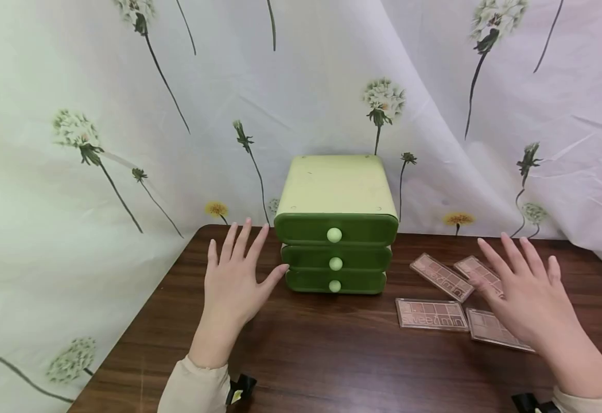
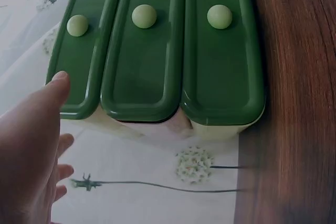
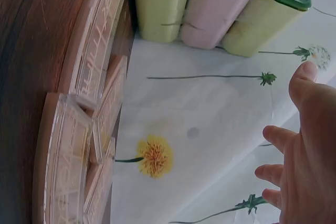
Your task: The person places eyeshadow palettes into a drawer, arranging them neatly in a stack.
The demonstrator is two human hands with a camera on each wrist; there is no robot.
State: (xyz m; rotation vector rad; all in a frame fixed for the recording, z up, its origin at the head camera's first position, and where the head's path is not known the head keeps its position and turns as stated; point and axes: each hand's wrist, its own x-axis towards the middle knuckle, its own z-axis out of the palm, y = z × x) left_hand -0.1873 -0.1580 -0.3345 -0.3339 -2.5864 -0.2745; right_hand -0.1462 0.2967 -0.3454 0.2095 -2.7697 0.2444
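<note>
A small cabinet [image 1: 341, 183] with a pale yellow-green top, three dark green drawer fronts and round light green knobs stands at the table's back. My left hand [image 1: 236, 287] hovers with fingers spread just left of it, holding nothing; in the left wrist view its thumb [image 2: 60, 83] appears in front of one drawer front. To the cabinet's right lie several flat eyeshadow palettes [image 1: 431, 315] with clear lids. Over these, my right hand [image 1: 530, 301] is held up with its fingers spread and nothing in it, partly covering two palettes. All three drawers look closed.
The dark wooden table [image 1: 321, 355] runs beneath everything. Behind it hangs a white cloth [image 1: 326, 86] printed with dandelions, close to the cabinet's back. In the right wrist view, one palette [image 3: 97, 40] lies near the cabinet's side.
</note>
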